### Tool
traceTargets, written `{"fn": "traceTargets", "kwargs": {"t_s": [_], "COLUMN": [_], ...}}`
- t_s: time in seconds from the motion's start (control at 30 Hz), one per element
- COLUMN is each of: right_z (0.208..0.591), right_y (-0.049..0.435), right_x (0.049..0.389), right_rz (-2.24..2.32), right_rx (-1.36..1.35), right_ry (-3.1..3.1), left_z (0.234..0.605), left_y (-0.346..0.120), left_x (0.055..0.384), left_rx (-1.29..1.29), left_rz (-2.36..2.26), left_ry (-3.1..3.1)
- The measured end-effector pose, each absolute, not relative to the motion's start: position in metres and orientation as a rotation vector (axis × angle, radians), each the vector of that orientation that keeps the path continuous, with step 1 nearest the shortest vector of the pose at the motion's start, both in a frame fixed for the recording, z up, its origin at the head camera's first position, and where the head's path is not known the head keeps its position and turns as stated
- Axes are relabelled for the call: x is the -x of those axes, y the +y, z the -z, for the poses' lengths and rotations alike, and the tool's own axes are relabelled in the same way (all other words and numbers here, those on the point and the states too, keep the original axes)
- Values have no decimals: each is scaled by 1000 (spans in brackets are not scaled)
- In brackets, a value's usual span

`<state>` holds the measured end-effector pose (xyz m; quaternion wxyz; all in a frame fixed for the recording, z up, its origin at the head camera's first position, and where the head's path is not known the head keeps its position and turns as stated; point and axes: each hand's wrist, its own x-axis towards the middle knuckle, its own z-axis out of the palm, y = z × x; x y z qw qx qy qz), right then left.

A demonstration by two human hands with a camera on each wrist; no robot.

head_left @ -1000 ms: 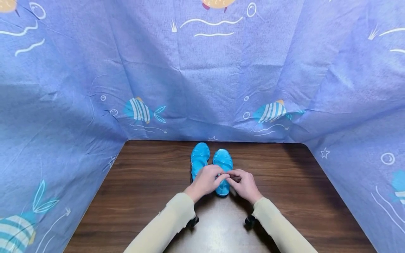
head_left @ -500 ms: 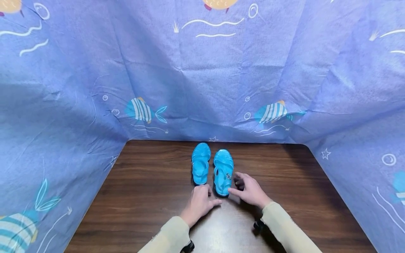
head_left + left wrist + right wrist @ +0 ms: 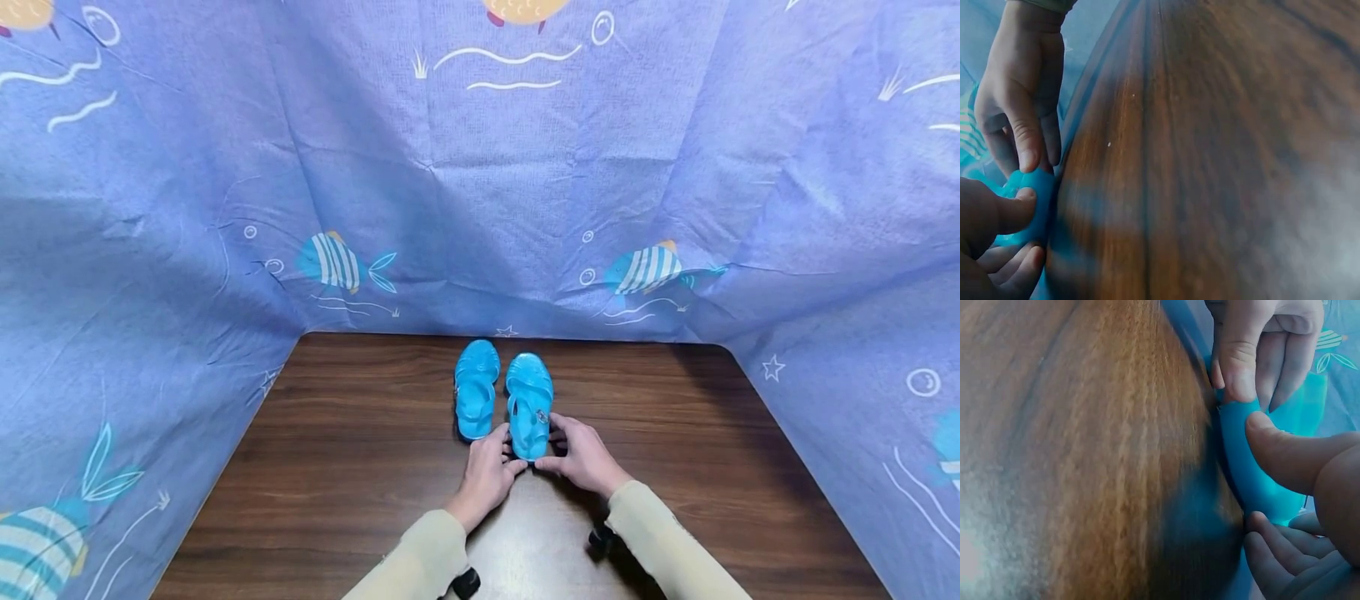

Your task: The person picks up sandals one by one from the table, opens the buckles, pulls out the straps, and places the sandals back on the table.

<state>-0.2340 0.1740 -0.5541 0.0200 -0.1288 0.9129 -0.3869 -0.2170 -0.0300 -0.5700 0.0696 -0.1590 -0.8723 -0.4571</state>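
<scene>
Two blue sandals stand side by side on the wooden table in the head view, toes toward the back. My left hand and right hand grip the heel of the right-hand sandal from both sides. Each thumb presses on the back of the heel, as the heel in the left wrist view and the heel in the right wrist view show. Fingers curl along the sandal's sides. A silvery buckle sits on its right side. The left-hand sandal lies close by, untouched, slightly farther back.
The brown wooden table reaches to a blue curtain with fish prints, which hangs behind it and along both sides. Dark wrist-worn devices show under both sleeves, one below the left sleeve.
My hands first met over the right-hand sandal's strap, then drew apart, uncovering its buckle. Now both have closed in on its heel. The sandal has shifted very slightly.
</scene>
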Motion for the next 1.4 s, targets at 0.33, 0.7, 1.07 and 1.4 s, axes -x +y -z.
{"fn": "traceTargets", "kwargs": {"t_s": [0.33,0.7,1.07,1.4], "right_z": [553,550,553,549], "right_y": [171,172,172,171], "right_x": [244,252,251,246], "right_rz": [1236,1228,1228,1228], "right_rx": [359,338,306,305], "right_ry": [2834,2849,2855,2856], "left_z": [574,573,570,569], "left_y": [-17,-12,-9,-17], "left_x": [224,233,234,232], "left_rx": [456,441,361,450], "left_rz": [1122,1112,1156,1151], "left_ry": [-2638,-2642,-2731,-2681]}}
